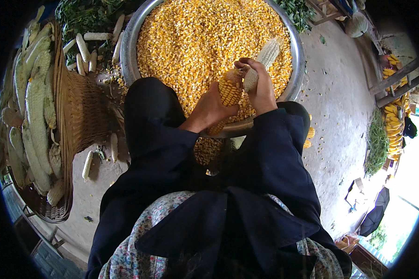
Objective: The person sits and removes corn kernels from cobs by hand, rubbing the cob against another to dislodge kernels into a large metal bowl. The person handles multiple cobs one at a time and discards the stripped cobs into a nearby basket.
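Observation:
My left hand [209, 110] grips an ear of corn [229, 92] that bears yellow kernels on its lower part. Toward its upper end the kernels are off and the reddish cob shows. My right hand [262, 87] holds a bare white corncob [267, 54], which slants up to the right, its lower end close beside the ear. Both hands are over a large metal basin [298, 66] heaped with loose yellow kernels [209, 35]. The basin stands between my knees. Part of another ear [215, 129] shows under my left wrist.
At left stands a wicker basket [80, 108] full of stripped cobs [38, 115]. More bare cobs [83, 47] lie on the floor near green leaves [85, 21]. Several ears [310, 134] lie by my right knee. Wooden rails [396, 78] and stacked corn [392, 129] are at far right.

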Demonstrator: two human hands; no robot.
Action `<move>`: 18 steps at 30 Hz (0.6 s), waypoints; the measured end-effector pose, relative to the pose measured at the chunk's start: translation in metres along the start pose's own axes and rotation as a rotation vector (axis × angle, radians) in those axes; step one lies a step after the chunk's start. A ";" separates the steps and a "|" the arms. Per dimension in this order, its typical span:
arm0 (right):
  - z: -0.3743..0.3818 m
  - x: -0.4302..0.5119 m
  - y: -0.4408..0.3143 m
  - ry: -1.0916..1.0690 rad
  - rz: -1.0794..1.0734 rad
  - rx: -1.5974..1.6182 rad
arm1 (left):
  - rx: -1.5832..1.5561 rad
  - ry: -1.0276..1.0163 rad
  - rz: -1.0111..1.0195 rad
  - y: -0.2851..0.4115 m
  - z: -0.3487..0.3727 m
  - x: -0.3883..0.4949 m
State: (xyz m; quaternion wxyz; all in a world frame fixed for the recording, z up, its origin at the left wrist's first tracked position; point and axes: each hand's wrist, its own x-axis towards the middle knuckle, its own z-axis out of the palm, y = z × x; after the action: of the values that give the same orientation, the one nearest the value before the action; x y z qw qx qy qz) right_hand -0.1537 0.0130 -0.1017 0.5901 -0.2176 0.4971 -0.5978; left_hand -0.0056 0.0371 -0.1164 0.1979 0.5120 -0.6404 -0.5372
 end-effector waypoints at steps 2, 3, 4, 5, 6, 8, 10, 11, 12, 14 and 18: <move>0.006 -0.012 -0.004 -0.126 0.014 -0.127 | 0.010 0.007 0.015 -0.006 0.001 0.002; 0.011 -0.020 -0.001 -0.192 0.037 -0.247 | 0.035 0.000 -0.010 -0.004 0.000 0.000; 0.029 -0.036 0.003 -0.107 -0.110 -0.442 | 0.060 -0.011 -0.030 -0.002 0.000 -0.001; 0.023 -0.031 0.016 -0.116 -0.314 -0.734 | 0.059 -0.012 -0.015 -0.007 0.002 -0.002; 0.023 -0.030 0.013 -0.057 -0.227 -0.737 | 0.061 -0.012 0.006 -0.008 0.002 -0.003; 0.018 -0.023 0.014 0.024 -0.134 -0.663 | 0.068 -0.040 -0.007 -0.010 0.000 -0.005; 0.005 -0.007 0.023 0.076 -0.128 -0.512 | 0.081 -0.100 -0.064 0.003 -0.008 -0.005; 0.001 -0.002 0.023 0.151 -0.194 -0.424 | 0.096 -0.090 -0.054 0.004 -0.006 -0.007; 0.000 -0.002 0.021 0.125 -0.198 -0.479 | 0.109 -0.079 -0.042 0.002 -0.003 -0.008; 0.001 0.000 0.021 0.073 -0.187 -0.514 | 0.149 -0.010 -0.006 -0.007 0.002 -0.007; 0.004 -0.007 0.006 0.025 0.014 -0.229 | 0.206 0.059 0.016 0.003 0.001 -0.007</move>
State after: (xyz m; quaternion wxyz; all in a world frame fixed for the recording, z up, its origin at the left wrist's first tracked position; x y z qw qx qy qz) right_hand -0.1460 0.0198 -0.1030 0.5592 -0.2726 0.5711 -0.5355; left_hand -0.0052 0.0436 -0.1119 0.1673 0.5399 -0.6902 -0.4518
